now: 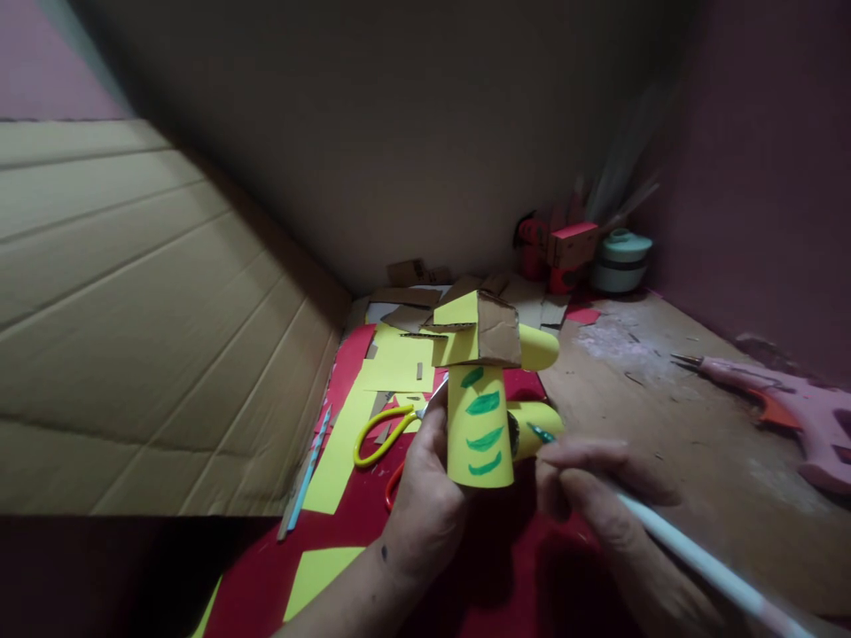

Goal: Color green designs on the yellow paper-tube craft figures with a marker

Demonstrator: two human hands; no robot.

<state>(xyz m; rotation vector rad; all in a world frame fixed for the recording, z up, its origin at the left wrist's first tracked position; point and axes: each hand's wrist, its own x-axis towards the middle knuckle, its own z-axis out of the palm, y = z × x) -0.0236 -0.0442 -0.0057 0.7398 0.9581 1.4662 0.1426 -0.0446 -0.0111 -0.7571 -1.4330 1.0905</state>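
My left hand (429, 496) is closed around a yellow paper-covered cardboard model (480, 425), its thumb on the left side of the upright tube. Green brush marks run down the front of that tube. A box-like head of cardboard and yellow paper tops the model, and further yellow tubes stick out to the right. My right hand (598, 496) pinches a paintbrush (691, 545) with a pale handle. The brush's green-wet tip is beside the lower right tube; whether it touches I cannot tell. Behind my left hand lie yellow-handled scissors (378, 439), partly hidden.
A pink glue gun (784, 390) lies at the right. Red cardboard models (565, 252) and a pale green lidded pot (621, 261) stand at the back. A cardboard panel (133, 337) rises at the left. Yellow paper pieces (332, 461) and a blue pencil (309, 474) lie around.
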